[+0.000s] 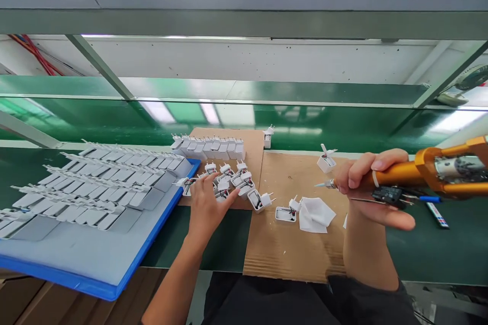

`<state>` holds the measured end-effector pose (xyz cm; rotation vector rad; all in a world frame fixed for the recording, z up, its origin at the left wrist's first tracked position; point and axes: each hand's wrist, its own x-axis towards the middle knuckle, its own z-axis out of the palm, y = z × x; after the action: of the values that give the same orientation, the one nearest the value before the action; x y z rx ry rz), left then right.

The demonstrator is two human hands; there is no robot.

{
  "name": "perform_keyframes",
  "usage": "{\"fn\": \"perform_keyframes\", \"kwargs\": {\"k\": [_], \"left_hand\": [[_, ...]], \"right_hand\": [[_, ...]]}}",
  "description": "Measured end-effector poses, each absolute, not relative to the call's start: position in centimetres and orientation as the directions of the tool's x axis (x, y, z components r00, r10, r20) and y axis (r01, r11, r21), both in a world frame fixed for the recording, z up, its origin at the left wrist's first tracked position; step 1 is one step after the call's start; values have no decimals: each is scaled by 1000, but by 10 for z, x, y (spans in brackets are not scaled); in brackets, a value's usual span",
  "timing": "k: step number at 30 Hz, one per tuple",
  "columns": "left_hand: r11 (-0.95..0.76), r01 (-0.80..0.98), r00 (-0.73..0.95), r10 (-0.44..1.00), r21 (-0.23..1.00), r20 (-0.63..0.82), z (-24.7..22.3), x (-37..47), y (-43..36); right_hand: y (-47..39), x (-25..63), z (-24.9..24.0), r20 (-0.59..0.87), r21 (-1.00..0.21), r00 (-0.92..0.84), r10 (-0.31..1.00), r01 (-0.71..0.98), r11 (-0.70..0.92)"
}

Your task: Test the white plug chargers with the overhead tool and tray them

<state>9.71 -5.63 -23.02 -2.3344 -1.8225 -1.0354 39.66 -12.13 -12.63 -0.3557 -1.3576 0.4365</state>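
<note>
My left hand [207, 205] reaches over a cluster of white plug-adapter housings [240, 177], with thumb and fingers spread. Its fingertips are at the nearest housings; whether they touch one I cannot tell. My right hand [366, 183] is wrapped round an orange tool with a pointed pale nozzle [400, 174], which looks like a glue dispenser. The nozzle points left, above the cardboard. A small black part with wires [391, 194] sits at the tool's underside by my palm. Between the hands lie an open white housing [285, 214] and a crumpled white cloth [315, 214].
At left, a blue-edged tray [131, 259] bears rows of white adapters [95, 183]. More adapters [208, 148] stand in a row behind the cluster. Single housings stand at the back [268, 138] and right [326, 162]. A marker [437, 216] lies right. A metal shelf beam [244, 23] crosses overhead.
</note>
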Motion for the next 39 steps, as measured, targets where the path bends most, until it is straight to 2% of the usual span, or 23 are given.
{"fn": "perform_keyframes", "kwargs": {"k": [2,4,6,8,11,15,19,23,26,30,34,39], "left_hand": [[-387,796,206,896,466,392,-211,127,-23],[-350,775,279,937,526,211,-198,167,19],[-315,806,327,943,502,67,-194,207,62],[-246,837,295,955,488,-24,-198,240,98],[-224,835,276,961,502,-32,-207,265,129],[-288,800,338,941,526,3,-218,266,133],[-428,695,528,849,577,-6,-228,260,106],[-571,489,777,629,659,-31,-234,261,75],[-655,429,847,531,622,-25,-234,265,67],[-696,436,840,543,571,19,-232,264,71],[-772,436,850,522,463,71,-234,260,72],[-801,402,879,473,443,57,-236,262,73]], "right_hand": [[-123,398,-128,823,-534,175,541,-87,841],[-125,399,-128,801,-566,179,571,-82,820],[-125,400,-129,806,-563,158,570,-90,822],[-123,401,-130,829,-538,117,546,-99,837],[-120,404,-132,859,-494,91,505,-118,861],[-117,404,-130,857,-493,93,508,-143,858],[-116,406,-128,847,-509,96,523,-141,849],[-115,409,-129,839,-521,114,532,-117,846],[-115,409,-130,847,-509,117,519,-105,854],[-115,407,-129,848,-504,129,514,-99,858],[-115,407,-129,846,-511,110,522,-117,852],[-113,408,-130,857,-498,92,507,-105,861]]}}
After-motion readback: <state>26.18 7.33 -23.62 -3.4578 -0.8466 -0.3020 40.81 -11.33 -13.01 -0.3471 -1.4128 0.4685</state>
